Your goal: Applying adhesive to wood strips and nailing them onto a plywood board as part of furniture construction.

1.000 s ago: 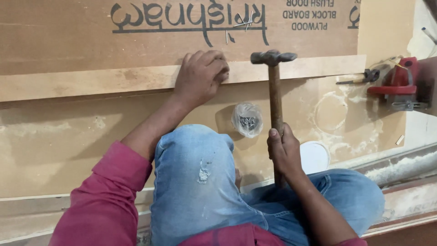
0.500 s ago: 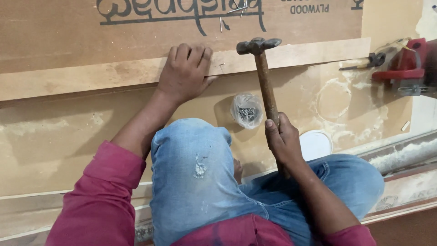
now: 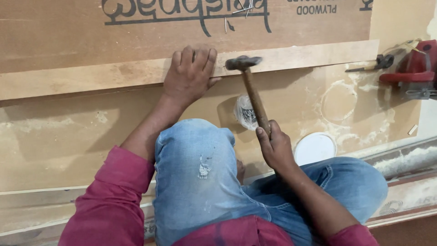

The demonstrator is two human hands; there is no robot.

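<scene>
**Hammer head lowered to the wood strip**

Since the earlier frames the hammer [image 3: 253, 98] has swung down and to the left: its steel head, which stood clear above the strip, now sits at the upper edge of the pale wood strip [image 3: 91, 77], just beside the fingertips of the left hand [image 3: 189, 75].

That left hand lies flat on the strip, fingers spread slightly and pressing down, closed on nothing. The right hand [image 3: 274, 146] is wrapped tightly around the lower end of the hammer's wooden handle, which slants up and to the left from the grip.

The strip lies along the edge of a large brown plywood board [image 3: 68, 32] with dark printing; a few loose nails [image 3: 236, 11] rest on that board near the top of the view.

Between the person's knee and the hammer handle sits a small clear plastic bag [image 3: 243, 114] with dark small pieces inside, too small to identify. A round white lid [image 3: 315, 148] lies beside the right knee. At far right, a red power tool [image 3: 416, 68] rests on the surface.
</scene>
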